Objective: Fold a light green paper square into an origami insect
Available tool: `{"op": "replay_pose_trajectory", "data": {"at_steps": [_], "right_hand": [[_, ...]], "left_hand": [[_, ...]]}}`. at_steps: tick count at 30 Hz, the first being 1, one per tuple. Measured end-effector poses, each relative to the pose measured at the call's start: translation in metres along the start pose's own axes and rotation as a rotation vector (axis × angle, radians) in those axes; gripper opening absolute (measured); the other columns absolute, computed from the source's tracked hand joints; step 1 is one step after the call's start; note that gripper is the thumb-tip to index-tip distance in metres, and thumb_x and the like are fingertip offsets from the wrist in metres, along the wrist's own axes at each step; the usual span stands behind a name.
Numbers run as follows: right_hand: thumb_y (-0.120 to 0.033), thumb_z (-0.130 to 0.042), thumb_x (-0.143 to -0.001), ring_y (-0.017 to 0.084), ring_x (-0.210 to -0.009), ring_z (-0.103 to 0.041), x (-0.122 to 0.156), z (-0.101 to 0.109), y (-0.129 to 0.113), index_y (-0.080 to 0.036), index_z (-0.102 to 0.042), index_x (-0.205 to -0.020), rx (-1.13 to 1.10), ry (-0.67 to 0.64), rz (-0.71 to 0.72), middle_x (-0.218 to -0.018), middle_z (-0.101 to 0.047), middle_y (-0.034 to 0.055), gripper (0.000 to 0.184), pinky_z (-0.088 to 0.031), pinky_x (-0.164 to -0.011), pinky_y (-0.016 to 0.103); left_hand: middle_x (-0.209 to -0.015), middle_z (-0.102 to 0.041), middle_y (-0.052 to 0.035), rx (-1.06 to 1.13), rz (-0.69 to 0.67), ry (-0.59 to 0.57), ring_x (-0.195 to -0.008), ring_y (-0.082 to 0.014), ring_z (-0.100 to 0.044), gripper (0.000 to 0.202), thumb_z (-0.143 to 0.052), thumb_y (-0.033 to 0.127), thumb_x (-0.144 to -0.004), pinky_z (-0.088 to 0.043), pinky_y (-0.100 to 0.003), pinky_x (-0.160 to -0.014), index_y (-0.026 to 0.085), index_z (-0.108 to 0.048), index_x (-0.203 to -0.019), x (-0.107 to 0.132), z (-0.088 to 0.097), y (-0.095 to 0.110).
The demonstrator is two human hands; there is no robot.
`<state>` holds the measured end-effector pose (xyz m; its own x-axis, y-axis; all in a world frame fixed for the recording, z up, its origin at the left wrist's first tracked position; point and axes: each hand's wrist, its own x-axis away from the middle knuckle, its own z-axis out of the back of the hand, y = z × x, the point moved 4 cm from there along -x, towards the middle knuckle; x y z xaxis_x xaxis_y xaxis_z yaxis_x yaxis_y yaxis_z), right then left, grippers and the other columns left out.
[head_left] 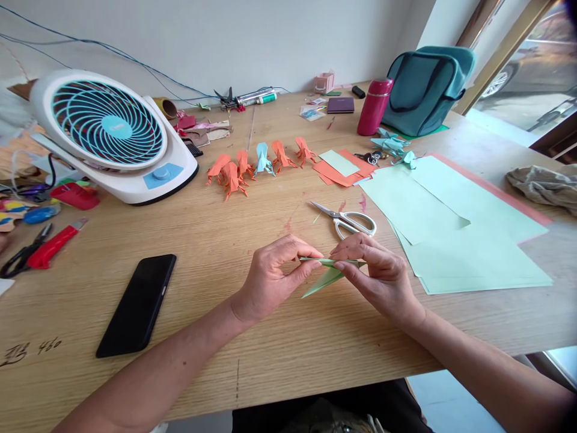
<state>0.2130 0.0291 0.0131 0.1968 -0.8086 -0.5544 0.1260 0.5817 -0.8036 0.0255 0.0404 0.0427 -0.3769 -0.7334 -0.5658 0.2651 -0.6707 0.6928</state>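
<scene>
A folded piece of light green paper [328, 276] is held above the wooden table [252, 373] near its front. My left hand [277, 273] pinches its left end between thumb and fingers. At the other end, my right hand [376, 270] closes thumb and fingers on the same paper, and one pointed flap hangs down to the lower left. Just beyond my hands lie white-handled scissors [345, 220], blades toward the upper left. Farther back stands a row of several folded orange paper figures [232, 179], with a light blue paper figure [262, 159] among them.
Light green sheets [478, 258] lie at right, with orange paper pieces [333, 171] and keys [373, 157] behind. A black phone [137, 304], red utility knife [54, 245] and white fan [112, 132] occupy the left. A pink bottle [375, 108] and teal bag [421, 93] stand at back right.
</scene>
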Motion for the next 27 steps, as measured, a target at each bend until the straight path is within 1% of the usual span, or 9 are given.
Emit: {"op": "replay_pose_trajectory", "data": {"at_steps": [3,9,17,24,27], "right_hand": [[-0.012,-0.068,-0.092,0.017,-0.084,-0.063,-0.001,-0.001,-0.001,-0.025,-0.073,-0.095,0.001,-0.026,0.005,-0.089,-0.068,0.0014,0.014,-0.051,-0.076,0.036],[-0.014,-0.067,-0.092,0.017,-0.079,-0.063,-0.003,-0.004,-0.007,-0.023,-0.071,-0.09,0.07,-0.047,0.021,-0.085,-0.068,0.0011,0.01,-0.05,-0.073,0.036],[-0.015,-0.068,-0.092,0.017,-0.079,-0.064,-0.003,-0.004,-0.009,-0.022,-0.069,-0.087,0.162,-0.042,0.089,-0.083,-0.069,0.001,0.009,-0.048,-0.077,0.039],[-0.018,-0.069,-0.093,0.017,-0.076,-0.064,-0.003,-0.004,-0.01,-0.023,-0.07,-0.088,0.187,-0.065,0.092,-0.083,-0.071,0.0008,0.008,-0.047,-0.077,0.04],[-0.02,-0.069,-0.093,0.018,-0.078,-0.065,-0.005,-0.002,-0.011,-0.024,-0.07,-0.087,0.2,-0.035,0.061,-0.084,-0.072,0.001,0.007,-0.047,-0.079,0.041]], "left_hand": [[-0.085,-0.073,-0.0022,0.015,0.004,-0.021,-0.079,-0.0114,-0.068,0.007,-0.073,0.01,-0.088,-0.053,-0.023,-0.074,0.017,-0.073,-0.09,0.0,0.0,0.0],[-0.082,-0.071,-0.0021,-0.031,-0.042,-0.054,-0.079,-0.0128,-0.066,0.003,-0.073,0.014,-0.089,-0.053,-0.026,-0.076,0.017,-0.072,-0.09,0.001,-0.003,0.001],[-0.082,-0.068,-0.0016,-0.111,-0.11,-0.054,-0.079,-0.0137,-0.063,0.005,-0.07,0.016,-0.092,-0.052,-0.029,-0.077,0.019,-0.069,-0.089,0.002,-0.004,0.004],[-0.08,-0.068,-0.0007,-0.154,-0.106,-0.057,-0.078,-0.0142,-0.063,0.009,-0.067,0.014,-0.092,-0.052,-0.029,-0.077,0.02,-0.067,-0.085,0.003,-0.005,0.004],[-0.082,-0.068,-0.0009,-0.163,-0.089,-0.037,-0.079,-0.0144,-0.064,0.009,-0.067,0.014,-0.092,-0.052,-0.029,-0.077,0.021,-0.067,-0.086,0.003,-0.004,0.004]]}}
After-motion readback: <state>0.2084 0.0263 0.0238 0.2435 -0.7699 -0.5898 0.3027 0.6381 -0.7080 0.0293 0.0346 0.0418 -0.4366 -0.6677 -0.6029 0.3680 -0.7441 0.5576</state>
